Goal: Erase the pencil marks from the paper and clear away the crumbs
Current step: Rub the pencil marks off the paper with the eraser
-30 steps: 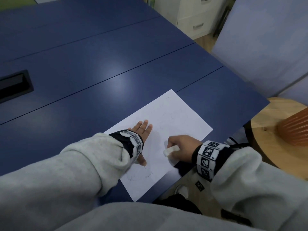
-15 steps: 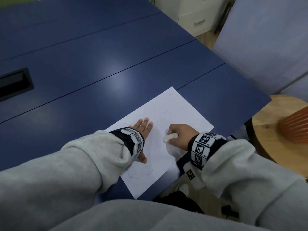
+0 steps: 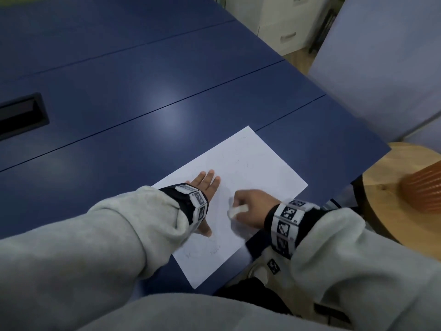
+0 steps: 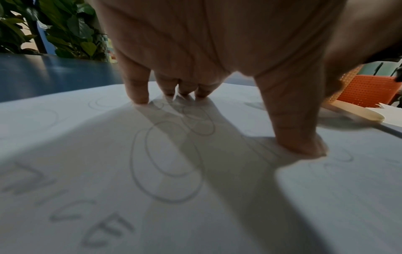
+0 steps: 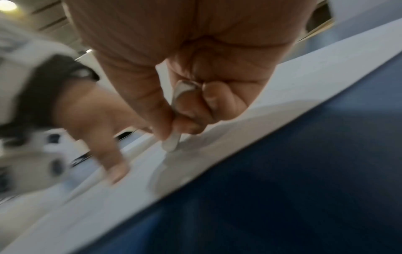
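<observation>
both hands sit on the paper (image 3: 257,168): left hand (image 3: 206,187) flat, fingers spread, pinning it; right hand (image 3: 253,206) pinching the eraser (image 3: 236,209), remaining pencil marks (image 4: 169,161) lying toward frame left under the left palm.

Blue table (image 3: 143,91) open beyond paper (image 3: 250,163); left hand (image 3: 205,187) blocks paper's left side.

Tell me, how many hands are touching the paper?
2. The left hand lies flat on the paper, fingers spread. The right hand pinches a white eraser and its fingers rest on the sheet near the right edge.
</observation>
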A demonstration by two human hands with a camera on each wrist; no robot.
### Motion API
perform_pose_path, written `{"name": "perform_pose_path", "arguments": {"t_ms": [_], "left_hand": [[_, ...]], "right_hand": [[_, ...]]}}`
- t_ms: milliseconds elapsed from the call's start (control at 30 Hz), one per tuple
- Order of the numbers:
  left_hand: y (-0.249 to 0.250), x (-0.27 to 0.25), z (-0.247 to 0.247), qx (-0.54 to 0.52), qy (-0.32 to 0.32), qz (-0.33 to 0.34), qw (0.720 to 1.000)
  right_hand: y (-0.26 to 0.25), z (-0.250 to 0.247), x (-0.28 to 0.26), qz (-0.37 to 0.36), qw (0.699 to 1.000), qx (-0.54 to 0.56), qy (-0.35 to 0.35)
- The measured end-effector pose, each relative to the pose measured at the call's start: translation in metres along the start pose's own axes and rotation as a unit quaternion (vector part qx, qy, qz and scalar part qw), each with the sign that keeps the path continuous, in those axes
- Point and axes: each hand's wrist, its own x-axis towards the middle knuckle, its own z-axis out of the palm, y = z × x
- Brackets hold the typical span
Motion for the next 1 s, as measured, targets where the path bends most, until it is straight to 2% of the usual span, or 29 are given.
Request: {"name": "perform_pose_path", "arguments": {"t_ms": [67,100,300,433,500,667,833,1000], "left_hand": [[-0.001,0.001,0.001,-0.002,0.000,0.002,1.000],[-0.001,0.001,0.001,0.001,-0.002,0.002,1.000],[0.000,0.002,0.001,0.004,0.002,0.002,1.000],[-0.001,0.002,0.003,0.010,0.006,0.003,1.000],[-0.001,0.002,0.003,0.010,0.009,0.004,1.000],[-0.002,-0.002,-0.001,0.001,0.009,0.010,1.000],[-0.004,-0.007,-0.004,0.012,0.011,0.013,1.000],[-0.005,-0.009,-0.007,-0.006,0.008,0.013,1.000]], "right_hand": [[-0.005,0.009,-0.006,-0.021,0.998,-0.035,-0.052],[-0.005,0.007,-0.006,-0.024,0.997,-0.045,-0.056],[0.005,-0.010,0.009,0.012,0.998,0.017,0.060],[-0.003,0.007,-0.001,-0.030,0.999,-0.036,-0.022],[-0.004,0.003,0.001,-0.029,0.998,-0.040,-0.032],[0.001,-0.017,0.017,0.028,0.993,0.025,0.112],[-0.009,-0.003,0.011,-0.018,0.998,-0.059,0.020],[-0.004,-0.017,0.022,0.024,0.994,-0.013,0.102]]}}
